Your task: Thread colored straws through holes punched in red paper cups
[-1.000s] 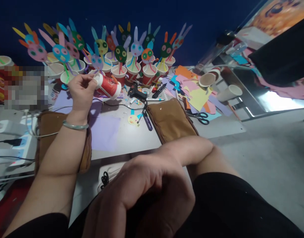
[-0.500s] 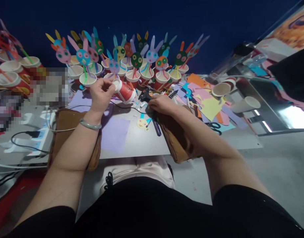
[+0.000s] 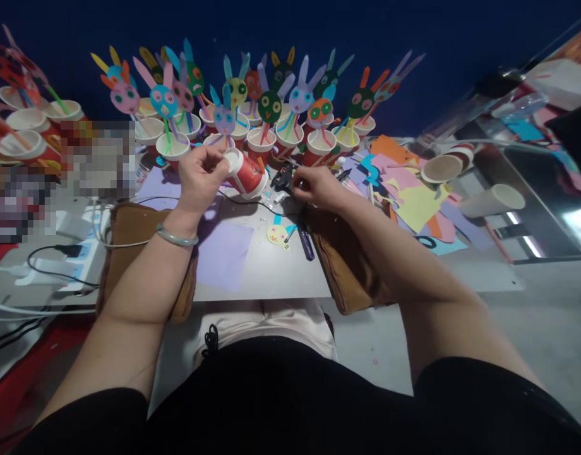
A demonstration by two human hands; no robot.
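My left hand (image 3: pixel 203 180) has its thumb and fingers closed on the white end of a red paper cup (image 3: pixel 247 175), which lies tilted on its side in the air above the table. Beside the black glue gun (image 3: pixel 283 178), my right hand (image 3: pixel 319 188) is closed with the fingers curled; whatever they hold, if anything, is hidden. Between my hands and the table edge lie a yellow paper rabbit face (image 3: pixel 277 236) with blue ears and a purple-handled cutter (image 3: pixel 307 245).
Behind my hands stand several red paper cups (image 3: pixel 261 140) with rabbit faces on straws. Coloured paper scraps (image 3: pixel 416 205) and loose cups (image 3: pixel 494 201) lie at right. Brown cushions (image 3: pixel 350 272) are under my forearms. A power strip (image 3: pixel 84 253) with cables is at left.
My right hand has risen a little from the table beside the glue gun, its fingers still curled. The left hand keeps the cup in nearly the same pose. The view has shifted slightly.
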